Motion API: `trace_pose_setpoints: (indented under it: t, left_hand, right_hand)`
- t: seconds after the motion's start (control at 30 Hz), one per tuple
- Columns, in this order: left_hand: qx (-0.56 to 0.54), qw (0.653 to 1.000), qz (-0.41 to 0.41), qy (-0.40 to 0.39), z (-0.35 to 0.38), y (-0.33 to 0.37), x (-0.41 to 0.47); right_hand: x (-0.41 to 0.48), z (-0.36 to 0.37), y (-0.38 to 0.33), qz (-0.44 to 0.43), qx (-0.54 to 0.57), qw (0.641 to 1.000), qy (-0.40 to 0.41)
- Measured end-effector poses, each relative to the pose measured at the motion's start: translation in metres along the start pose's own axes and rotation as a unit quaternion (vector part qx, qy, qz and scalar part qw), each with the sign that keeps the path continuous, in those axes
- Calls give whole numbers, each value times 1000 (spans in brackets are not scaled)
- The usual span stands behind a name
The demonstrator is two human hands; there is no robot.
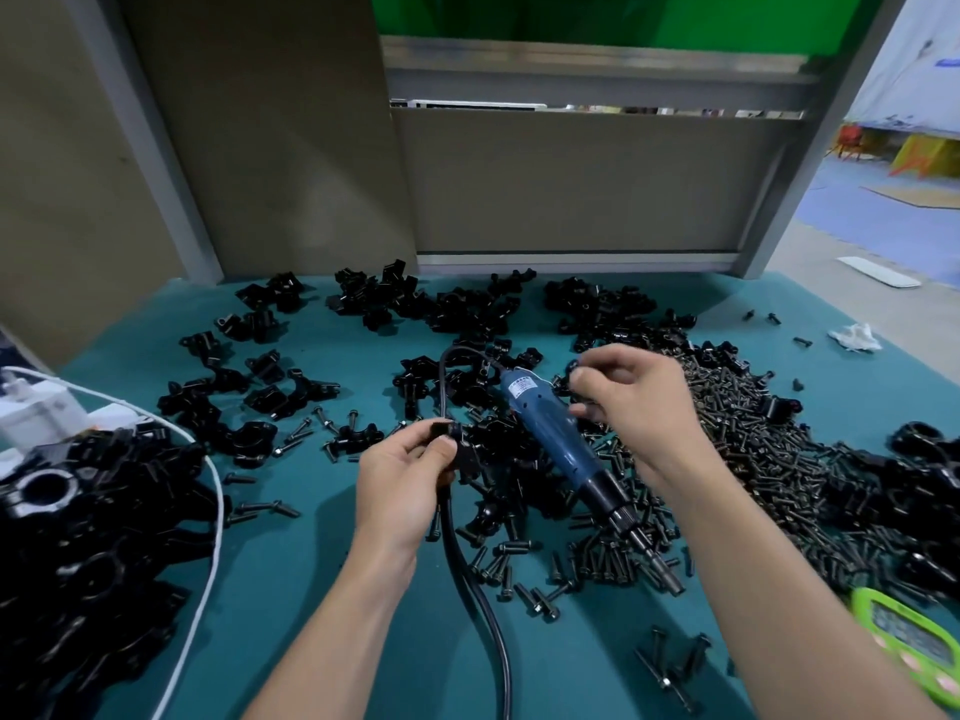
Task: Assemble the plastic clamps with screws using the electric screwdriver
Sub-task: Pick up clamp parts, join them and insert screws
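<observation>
Left hand (405,475) pinches a black clamp (458,449); right hand (636,402) nips a small black part (574,375) between thumb and forefinger.

Whether that part is a screw or a clamp piece is too small to tell. The clamp is probably light, stiff, smooth plastic, best held by its flat sides with the screw hole left clear. Between the hands, the screwdriver (550,439) lies untouched on the table (311,589), tip toward the person. It is likely heavier, so the blue barrel is the place to grip. The loose screws (727,433) look easy to fumble. The barrel's white label (521,389) and the green timer (914,646) are unreadable.
</observation>
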State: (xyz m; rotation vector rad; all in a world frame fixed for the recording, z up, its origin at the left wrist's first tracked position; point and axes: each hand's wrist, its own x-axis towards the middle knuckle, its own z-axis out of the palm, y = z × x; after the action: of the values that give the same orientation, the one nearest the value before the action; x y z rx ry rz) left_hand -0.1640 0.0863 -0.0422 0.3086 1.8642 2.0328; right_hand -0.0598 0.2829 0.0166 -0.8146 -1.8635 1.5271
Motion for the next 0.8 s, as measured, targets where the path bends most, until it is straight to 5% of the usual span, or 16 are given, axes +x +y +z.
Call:
trace_pose_setpoints:
  t: [0.07,0.1,0.43,0.6,0.8]
  left_hand:
    - [17,999,24,-16,2,1,-4]
    - [25,999,37,-27,2,2,-5]
    - [100,980,126,-120,5,3,-8]
    - [157,973,141,-91,8,1,-8]
    - [156,976,144,-57,6,2,-5]
  right_hand:
    - [-17,17,-4,117,254,954,-110]
    - [-24,26,-2,155,294,932,-141]
    - [-45,56,14,141,238,952,-128]
    - [-53,60,17,112,201,968,-99]
    - [-57,56,20,64,156,972,-165]
